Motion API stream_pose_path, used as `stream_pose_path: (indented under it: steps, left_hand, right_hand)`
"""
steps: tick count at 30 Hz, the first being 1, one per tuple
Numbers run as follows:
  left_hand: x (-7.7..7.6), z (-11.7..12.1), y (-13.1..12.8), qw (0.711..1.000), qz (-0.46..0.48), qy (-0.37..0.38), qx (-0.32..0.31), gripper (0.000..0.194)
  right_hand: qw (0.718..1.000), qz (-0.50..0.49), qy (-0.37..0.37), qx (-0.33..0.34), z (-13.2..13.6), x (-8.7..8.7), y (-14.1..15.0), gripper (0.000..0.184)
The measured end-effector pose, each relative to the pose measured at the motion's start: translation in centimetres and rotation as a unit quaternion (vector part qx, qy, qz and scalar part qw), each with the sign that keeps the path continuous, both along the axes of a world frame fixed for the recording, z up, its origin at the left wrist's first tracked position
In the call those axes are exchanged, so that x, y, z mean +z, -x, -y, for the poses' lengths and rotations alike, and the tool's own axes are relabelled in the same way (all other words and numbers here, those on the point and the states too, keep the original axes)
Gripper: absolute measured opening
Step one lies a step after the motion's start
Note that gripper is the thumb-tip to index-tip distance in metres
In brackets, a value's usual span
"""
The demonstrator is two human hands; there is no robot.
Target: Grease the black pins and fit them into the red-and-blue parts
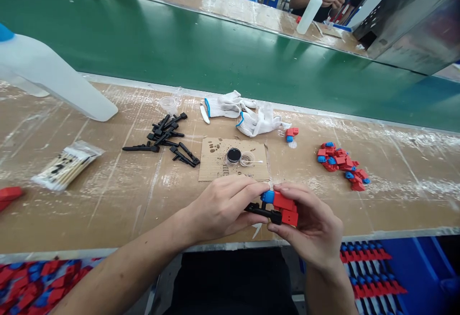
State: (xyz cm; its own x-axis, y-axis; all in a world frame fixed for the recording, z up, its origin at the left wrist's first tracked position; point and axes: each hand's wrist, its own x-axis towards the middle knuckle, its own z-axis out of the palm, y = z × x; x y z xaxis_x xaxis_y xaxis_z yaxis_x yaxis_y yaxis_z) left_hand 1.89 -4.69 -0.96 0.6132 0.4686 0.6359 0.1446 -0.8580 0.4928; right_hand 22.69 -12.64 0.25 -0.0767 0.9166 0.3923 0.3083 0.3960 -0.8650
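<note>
Near the table's front edge, my left hand pinches a black toy gun between thumb and fingers. My right hand grips a red toy arm piece with a blue fist at its left end. Gun and arm piece are against each other; whether they are joined, I cannot tell. Just beyond my hands lies a cardboard piece bearing a small cup of black liquid and a clear cup with a thin white stick. More black toy guns lie heaped to the left.
White gloves rest behind the cardboard. Red and blue toy parts are piled at right. A cotton swab pack and white bottle are at left. Beyond runs a green conveyor belt. A blue tray sits lower right.
</note>
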Motion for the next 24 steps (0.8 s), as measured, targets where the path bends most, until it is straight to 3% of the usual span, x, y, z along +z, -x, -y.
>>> stream_pose_path:
  steps: [17,24]
  left_hand:
    - [0.1,0.6,-0.3,0.998,0.07,-0.009,0.004,0.03]
    - [-0.6,1.0,-0.8,0.994,0.104,0.021,0.01,0.03]
  right_hand:
    - [0.998,0.052,-0.034,0.009,0.4,0.6,0.8,0.052]
    - [0.998,-0.008,-0.057,-0.04,0.3,-0.7,2.1,0.05]
